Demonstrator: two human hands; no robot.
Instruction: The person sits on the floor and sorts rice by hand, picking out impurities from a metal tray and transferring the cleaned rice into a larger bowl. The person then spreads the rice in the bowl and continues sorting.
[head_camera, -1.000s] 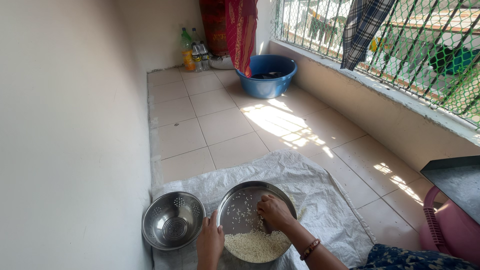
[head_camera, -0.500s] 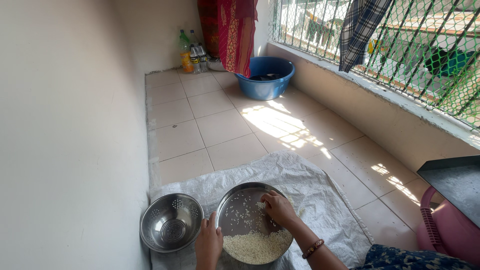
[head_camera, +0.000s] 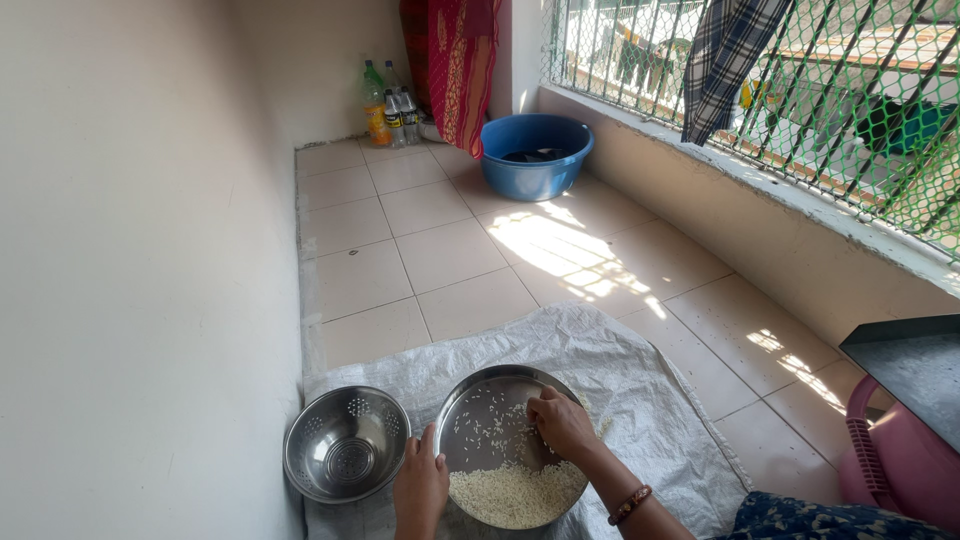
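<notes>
Rice (head_camera: 515, 492) is lying heaped at the near side of the steel plate (head_camera: 478, 395), with loose grains scattered across the plate's far half. Plate is sitting on a white woven sheet (head_camera: 640, 400), and a steel colander (head_camera: 346, 443) is standing just left of the plate, apart from it. Left hand (head_camera: 420, 485) is clamping the plate's left rim, thumb over the edge. Right hand (head_camera: 563, 424) is working over the plate's middle, fingers curled together and tips touching the scattered grains. Judging from this, picking is going best with the rim hand keeping the plate steady and slightly tilted, fingertips sweeping only a thin layer at a time, heap staying apart from sorted grains. Blue tub (head_camera: 537, 155) is well beyond the plate.
</notes>
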